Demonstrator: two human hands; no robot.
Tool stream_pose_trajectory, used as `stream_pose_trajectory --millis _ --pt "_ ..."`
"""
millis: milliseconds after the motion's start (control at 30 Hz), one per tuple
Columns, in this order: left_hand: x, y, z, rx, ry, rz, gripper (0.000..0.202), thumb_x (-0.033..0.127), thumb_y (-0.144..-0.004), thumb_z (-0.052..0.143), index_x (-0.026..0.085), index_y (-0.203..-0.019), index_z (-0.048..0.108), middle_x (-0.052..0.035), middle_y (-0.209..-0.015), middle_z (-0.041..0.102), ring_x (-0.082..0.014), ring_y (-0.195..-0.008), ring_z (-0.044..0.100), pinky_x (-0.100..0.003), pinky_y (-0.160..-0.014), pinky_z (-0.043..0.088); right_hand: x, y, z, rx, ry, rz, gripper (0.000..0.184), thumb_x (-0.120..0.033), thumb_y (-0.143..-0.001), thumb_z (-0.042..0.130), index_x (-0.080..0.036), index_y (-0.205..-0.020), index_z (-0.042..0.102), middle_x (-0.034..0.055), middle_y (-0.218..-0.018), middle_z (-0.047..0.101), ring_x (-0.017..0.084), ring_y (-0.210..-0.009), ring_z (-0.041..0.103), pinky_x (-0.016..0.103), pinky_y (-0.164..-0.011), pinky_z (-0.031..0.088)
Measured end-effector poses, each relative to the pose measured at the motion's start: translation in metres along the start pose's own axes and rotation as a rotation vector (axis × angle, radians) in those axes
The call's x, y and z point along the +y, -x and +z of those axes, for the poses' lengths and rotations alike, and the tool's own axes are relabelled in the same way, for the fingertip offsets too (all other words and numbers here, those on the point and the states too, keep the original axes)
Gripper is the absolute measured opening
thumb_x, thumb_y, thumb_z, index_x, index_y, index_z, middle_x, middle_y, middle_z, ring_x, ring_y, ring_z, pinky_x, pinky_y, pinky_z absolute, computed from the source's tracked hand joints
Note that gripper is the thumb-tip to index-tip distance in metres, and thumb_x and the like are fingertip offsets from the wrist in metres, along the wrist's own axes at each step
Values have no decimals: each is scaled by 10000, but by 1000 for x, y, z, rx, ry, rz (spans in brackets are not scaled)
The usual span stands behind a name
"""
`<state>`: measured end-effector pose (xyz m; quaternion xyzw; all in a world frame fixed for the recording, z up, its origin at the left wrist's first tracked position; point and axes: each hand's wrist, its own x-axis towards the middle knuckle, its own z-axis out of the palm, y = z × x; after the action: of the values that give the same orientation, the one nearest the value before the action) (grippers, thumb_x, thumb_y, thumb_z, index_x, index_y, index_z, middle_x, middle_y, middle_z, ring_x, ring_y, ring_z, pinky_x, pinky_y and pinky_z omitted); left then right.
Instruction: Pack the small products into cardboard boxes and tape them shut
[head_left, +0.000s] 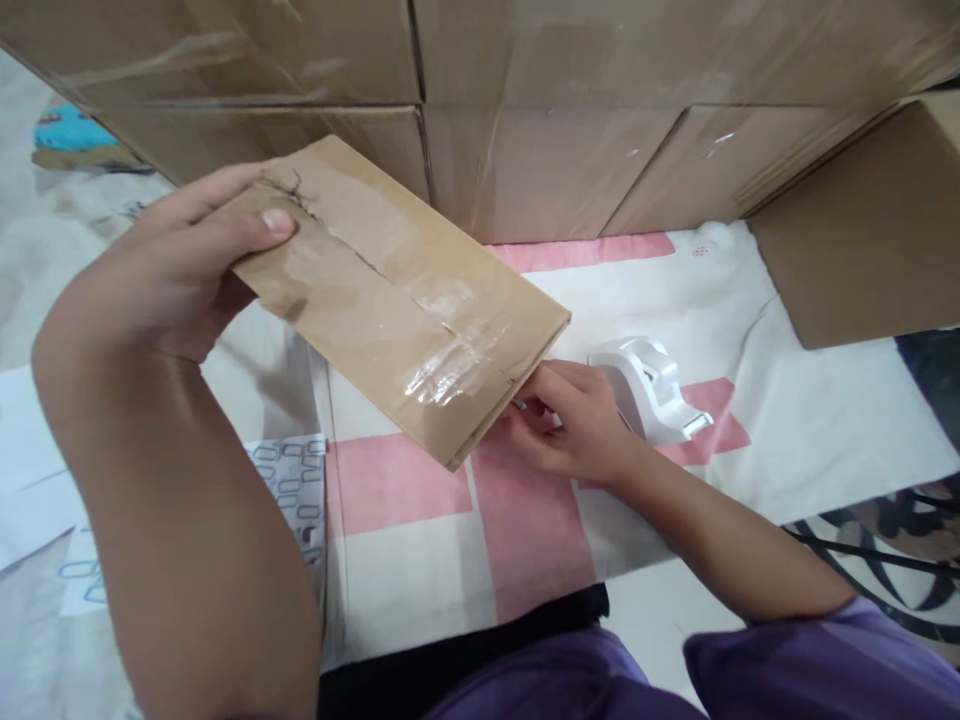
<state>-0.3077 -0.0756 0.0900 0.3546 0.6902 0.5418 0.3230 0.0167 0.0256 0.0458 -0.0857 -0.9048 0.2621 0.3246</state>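
A flat brown cardboard packet (397, 300), taped along its middle seam with clear tape, is held tilted above the cloth. My left hand (187, 260) grips its upper left end, thumb on top and fingers behind. My right hand (574, 420) pinches the packet's lower right corner, fingers pressed together at the edge. A white tape dispenser (649, 385) stands on the cloth just right of my right hand.
A white and pink checked cloth (420, 560) covers the surface. Large taped cardboard boxes (540, 120) form a wall behind. An open box flap (862, 230) juts in at the right. Printed paper sheets (292, 480) lie at the left. Purple sleeves and lap fill the bottom edge.
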Motion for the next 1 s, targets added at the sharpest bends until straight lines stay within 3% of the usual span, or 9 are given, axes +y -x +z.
stream_pose_trajectory --millis 167,433,733,867,1000 --pt "1 -1 1 10 17 -29 592 425 -714 871 266 -1268 737 -46 -1160 741 -248 -1081 714 -138 -651 592 1 3 1 60 0 26 158 -176 -901 622 -237 -829 495 -75 -597 503 85 -499 415 223 -497 364" --pt "4 1 5 30 31 -59 622 464 -660 892 297 -1242 750 -43 -1153 748 -246 -1069 708 -130 -619 576 0 6 2 76 -112 148 191 -201 -879 698 -235 -867 510 -94 -591 494 59 -476 416 191 -471 366" --pt "0 1 2 22 15 -51 585 462 -712 861 302 -1261 738 -38 -1155 746 -263 -1101 712 -156 -661 595 5 6 -1 16 -248 181 120 -152 -923 600 -232 -903 512 -87 -618 468 61 -489 416 200 -461 331" --pt "0 3 0 5 -25 -37 578 470 -751 838 311 -1294 717 -37 -1188 736 -284 -1180 687 -210 -792 621 5 7 1 22 -211 220 136 -157 -932 590 -239 -899 487 -87 -626 472 66 -494 417 214 -474 335" --pt "1 5 -4 -30 -71 15 602 460 -767 840 334 -1336 687 -37 -1235 715 -316 -1247 656 -359 -991 596 2 10 3 35 -217 310 235 -215 -945 620 -247 -832 416 -80 -649 459 75 -512 409 229 -488 353"
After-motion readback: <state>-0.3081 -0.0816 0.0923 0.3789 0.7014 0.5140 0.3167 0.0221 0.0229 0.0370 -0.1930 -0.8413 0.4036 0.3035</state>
